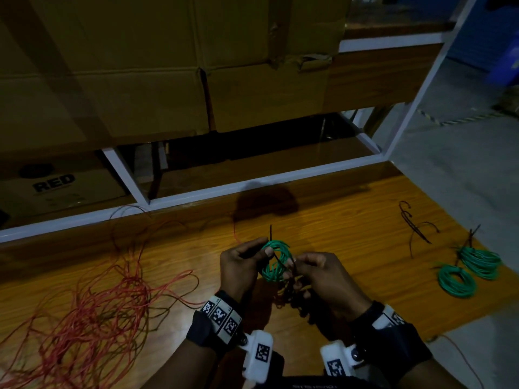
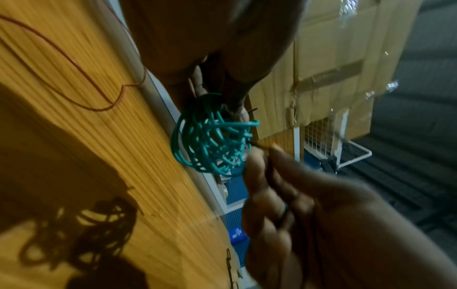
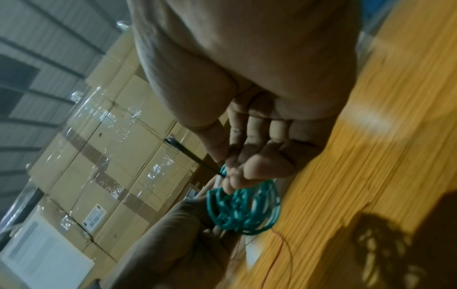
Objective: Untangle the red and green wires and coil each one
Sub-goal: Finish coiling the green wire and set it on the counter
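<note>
Tie-off step underway, by the look of it: both hands are holding a small green coil (image 1: 275,261) up above the wooden table (image 1: 337,220), and a thin black tie (image 1: 271,234) is running across the loops with one end sticking up. Left hand (image 1: 241,265) is curling around the coil's left edge, thumb pressing the tie against the loops; right hand (image 1: 317,272) is pinching the tie's other end between thumb and fingertips (image 3: 223,154) at the coil's right side. My read is that the tie is not cinched yet. To do it well: be keeping the left grip tight so the loops are not springing apart, be pulling the tie snug across the whole bundle rather than a few strands, then twisting close to the coil. Two finished green coils (image 1: 471,269) are lying well apart on the right, spare ties (image 1: 418,228) near them. Red wire (image 1: 92,318) is sprawling loose on the left, still uncoiled, so the task is roughly midway. Risk: a stray red strand (image 1: 235,233) is passing near the hands, so be keeping it out of the tie.
</note>
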